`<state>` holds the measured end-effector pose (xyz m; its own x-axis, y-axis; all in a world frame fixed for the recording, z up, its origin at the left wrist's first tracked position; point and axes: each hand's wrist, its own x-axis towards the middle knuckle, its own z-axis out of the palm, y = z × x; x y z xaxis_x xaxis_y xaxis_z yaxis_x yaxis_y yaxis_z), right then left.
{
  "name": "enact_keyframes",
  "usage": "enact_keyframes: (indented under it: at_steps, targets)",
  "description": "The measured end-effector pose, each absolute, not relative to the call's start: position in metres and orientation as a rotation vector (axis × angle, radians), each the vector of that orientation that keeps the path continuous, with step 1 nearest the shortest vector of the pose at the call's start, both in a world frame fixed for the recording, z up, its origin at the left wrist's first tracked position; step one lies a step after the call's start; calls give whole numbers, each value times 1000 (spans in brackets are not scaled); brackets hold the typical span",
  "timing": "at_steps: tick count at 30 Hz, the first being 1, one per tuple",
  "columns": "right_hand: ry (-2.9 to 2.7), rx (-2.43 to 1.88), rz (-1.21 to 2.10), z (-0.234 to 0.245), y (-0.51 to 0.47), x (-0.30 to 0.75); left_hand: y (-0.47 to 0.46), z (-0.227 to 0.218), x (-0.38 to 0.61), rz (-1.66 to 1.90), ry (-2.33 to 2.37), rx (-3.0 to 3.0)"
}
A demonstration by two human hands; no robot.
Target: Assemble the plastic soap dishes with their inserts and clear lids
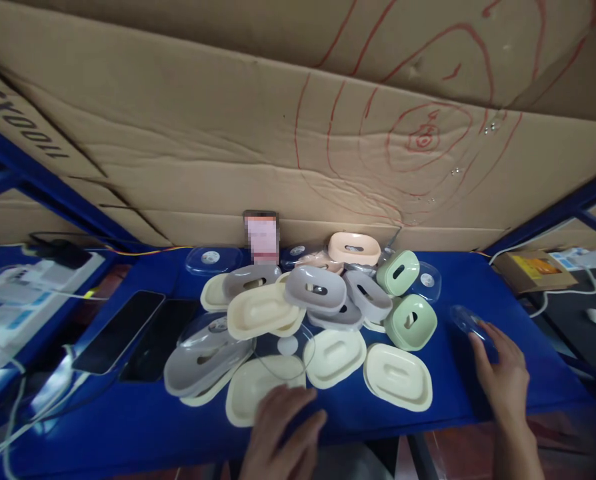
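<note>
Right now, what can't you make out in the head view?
- Left hand: wrist cut off by the bottom edge. Its fingers cover the cream tray near rim, so the grip is unclear.
- Right hand: contact with the clear lid is blurred.
- Phone: screen pixelated.
- Pile: lower trays hidden by upper ones.

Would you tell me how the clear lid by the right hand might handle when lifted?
The clear lid looks thin, so probably light and slightly bendy. Glossy on the smooth blue table, it would likely slide when pushed. Shallow and flat, it seems unlikely to tip.
</note>
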<state>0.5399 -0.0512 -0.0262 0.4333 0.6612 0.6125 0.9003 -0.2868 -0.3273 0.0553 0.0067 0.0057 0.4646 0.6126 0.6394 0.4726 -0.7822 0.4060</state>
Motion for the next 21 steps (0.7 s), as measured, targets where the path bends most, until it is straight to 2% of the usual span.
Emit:
enact_keyframes:
  at_steps: [6,13,16,21]
  targets:
    - [-1413,-2149,-485,-36,-20,520,13,-14,15,1024,1453,2591]
    - [-1908,-1691,-209,-24,-54,403,14,-28,20,917,1348,2729]
    - [-2087,-1613,-260,-27,-55,372,15,-24,22,928,1334,2717]
    - [-2074,-1551,-294,-23,-34,366,12,-26,24,986,1313,2724]
